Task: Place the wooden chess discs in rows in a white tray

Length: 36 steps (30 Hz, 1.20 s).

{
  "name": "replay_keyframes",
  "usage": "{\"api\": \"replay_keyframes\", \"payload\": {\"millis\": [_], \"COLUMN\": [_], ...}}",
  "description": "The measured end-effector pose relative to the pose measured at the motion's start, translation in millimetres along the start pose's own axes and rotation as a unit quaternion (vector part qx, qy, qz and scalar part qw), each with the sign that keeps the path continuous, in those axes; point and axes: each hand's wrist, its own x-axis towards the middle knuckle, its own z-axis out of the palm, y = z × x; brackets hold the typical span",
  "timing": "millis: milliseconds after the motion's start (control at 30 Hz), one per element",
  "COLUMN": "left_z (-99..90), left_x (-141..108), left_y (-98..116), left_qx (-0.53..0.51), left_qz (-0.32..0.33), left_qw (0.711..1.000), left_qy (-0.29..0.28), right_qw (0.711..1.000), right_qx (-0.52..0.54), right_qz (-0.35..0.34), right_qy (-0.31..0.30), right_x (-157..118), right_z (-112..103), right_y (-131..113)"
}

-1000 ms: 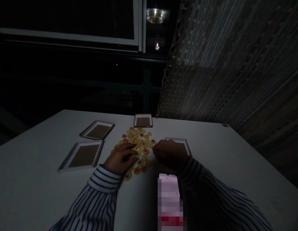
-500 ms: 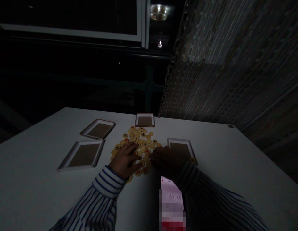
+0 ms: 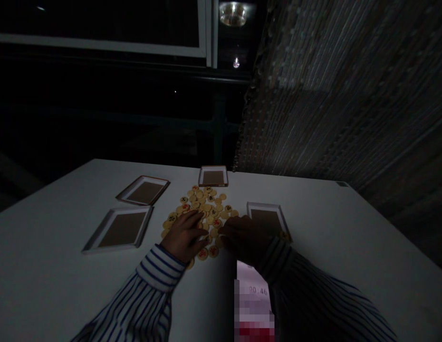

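Many round wooden pieces (image 3: 207,208), some with red or black characters, lie in a loose heap mid-table. My left hand (image 3: 184,236) rests palm down on the heap's near left side, its fingers spread. At the right side of the pieces is my right hand (image 3: 244,237), in shadow, with its fingers bent; the fingertips and anything under them are too dark to make out. One piece (image 3: 284,235) sits at the near right corner of the right box lid (image 3: 285,223), beyond my right wrist.
Two shallow trays (image 3: 145,227) (image 3: 160,194) lie on the left of the white table (image 3: 335,247), and a small one (image 3: 213,185) at the back. A lit phone (image 3: 254,280) is below my right hand. A bead curtain (image 3: 295,118) hangs behind.
The view has shifted slightly. My hands hold nearly the same positions over the pieces, and the phone's displayed digits have changed.
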Motion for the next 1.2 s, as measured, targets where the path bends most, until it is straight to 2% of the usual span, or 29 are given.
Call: {"api": "replay_keyframes", "payload": {"millis": [133, 567, 1200], "left_z": [1.5, 2.0, 2.3], "left_x": [0.4, 3.8, 5.5], "left_y": [-0.8, -1.4, -2.3], "left_qx": [0.005, 0.012, 0.002], "left_qz": [-0.002, 0.017, 0.003], "left_qw": [1.000, 1.000, 1.000], "left_qy": [0.001, 0.016, -0.011], "right_qw": [1.000, 0.999, 0.999], "right_qx": [0.010, 0.019, 0.011], "right_qz": [-0.004, -0.010, -0.018], "right_qy": [0.022, 0.030, 0.030], "right_x": [-0.5, -1.1, 0.0], "right_z": [1.1, -0.1, 0.4], "right_y": [0.5, 0.2, -0.3]}}
